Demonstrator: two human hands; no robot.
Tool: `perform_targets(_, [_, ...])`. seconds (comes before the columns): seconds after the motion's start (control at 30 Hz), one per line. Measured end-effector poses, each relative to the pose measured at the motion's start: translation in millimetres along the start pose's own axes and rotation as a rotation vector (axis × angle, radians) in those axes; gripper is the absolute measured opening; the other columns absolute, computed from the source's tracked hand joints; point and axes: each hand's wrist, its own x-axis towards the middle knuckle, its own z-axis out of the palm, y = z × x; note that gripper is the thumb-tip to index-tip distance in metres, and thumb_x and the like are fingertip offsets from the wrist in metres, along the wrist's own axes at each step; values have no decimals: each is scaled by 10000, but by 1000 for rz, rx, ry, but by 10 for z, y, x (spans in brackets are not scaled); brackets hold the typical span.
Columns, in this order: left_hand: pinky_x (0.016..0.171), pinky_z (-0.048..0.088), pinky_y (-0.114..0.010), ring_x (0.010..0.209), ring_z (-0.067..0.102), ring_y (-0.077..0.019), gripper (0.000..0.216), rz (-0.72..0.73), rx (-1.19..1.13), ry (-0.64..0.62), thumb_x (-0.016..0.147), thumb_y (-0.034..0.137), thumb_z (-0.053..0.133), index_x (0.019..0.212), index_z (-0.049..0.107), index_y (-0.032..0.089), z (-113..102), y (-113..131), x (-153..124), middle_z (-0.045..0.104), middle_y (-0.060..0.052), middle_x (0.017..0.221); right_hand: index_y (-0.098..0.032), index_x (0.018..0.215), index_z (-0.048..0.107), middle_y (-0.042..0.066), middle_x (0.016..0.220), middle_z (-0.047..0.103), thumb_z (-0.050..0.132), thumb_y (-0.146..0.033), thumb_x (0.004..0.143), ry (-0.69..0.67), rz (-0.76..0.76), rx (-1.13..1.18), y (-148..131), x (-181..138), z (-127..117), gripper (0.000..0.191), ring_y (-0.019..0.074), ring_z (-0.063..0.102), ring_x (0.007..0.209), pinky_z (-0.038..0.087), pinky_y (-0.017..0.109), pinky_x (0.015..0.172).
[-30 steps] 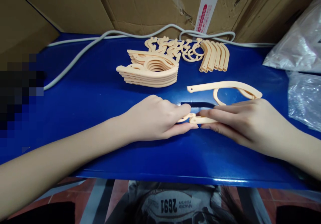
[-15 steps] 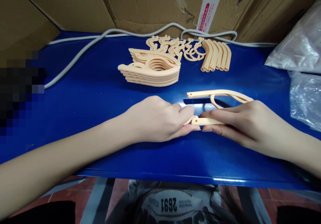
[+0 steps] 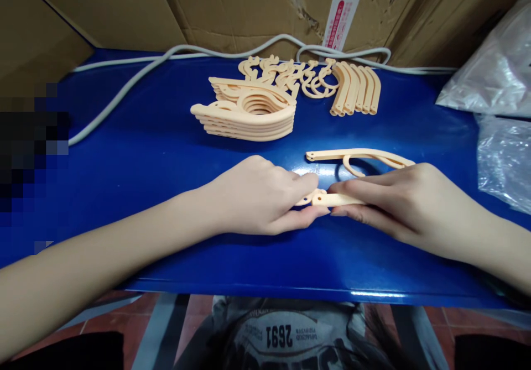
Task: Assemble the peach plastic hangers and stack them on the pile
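Between my hands is a cream plastic folding hanger (image 3: 338, 199), its parts meeting at a jointed end with a small hole. My left hand (image 3: 265, 198) has its fingers curled, thumb and forefinger pinching the end piece at the joint. Just to the right, my right hand (image 3: 409, 204) grips the hanger's arm between thumb and fingers. Another long arm (image 3: 352, 153) with a curved piece under it juts out beyond my right hand; where it joins is hidden behind the fingers.
Behind my hands, a stack of folded hangers (image 3: 249, 121) stands on the blue table (image 3: 124, 193). Loose hooks (image 3: 286, 74) and a row of hanger arms (image 3: 357, 88) lie farther back. A white cable (image 3: 136, 85) runs before cardboard (image 3: 240, 10); plastic bags (image 3: 493, 77) lie right.
The view has shifted slightly. My left fingers have moved a little off the joint, showing more of the end piece and its hole. Both hands keep their hold.
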Motion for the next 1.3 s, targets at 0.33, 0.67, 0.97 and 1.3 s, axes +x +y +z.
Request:
perform_targets(0.33, [514,154,-277,474,439,-101,405,-116,-306,-126,1014,416,585,715,418,200,-84,-52,34,474,66,559,-212,1012,728,28,778,753,404,-409,1098,-27,-18,-115,-11,-9,21,389,164,678,600,360,291,543])
perform_targets(0.67, [508,141,-278,468,468,-120,369,-79,-222,-67,1035,415,541,745,456,204,-35,-53,11,501,60,556,-188,1034,722,30,799,763,400,-377,1104,9,-77,-170,-2,-10,12,380,180,695,585,329,313,514])
perform_targets(0.97, [477,145,-290,469,575,-174,330,-35,74,5,1094,414,369,900,524,197,54,30,-7,581,38,585,-184,1031,725,45,865,793,399,-379,1104,13,-58,-160,11,-27,16,387,186,716,622,359,306,529])
perform_targets(1.3, [455,187,-304,484,619,-175,324,-42,136,-61,1089,430,351,937,519,198,33,54,-2,608,31,594,-208,1041,729,49,880,786,423,-401,1088,-31,-3,-71,14,-19,26,365,185,706,655,426,302,597])
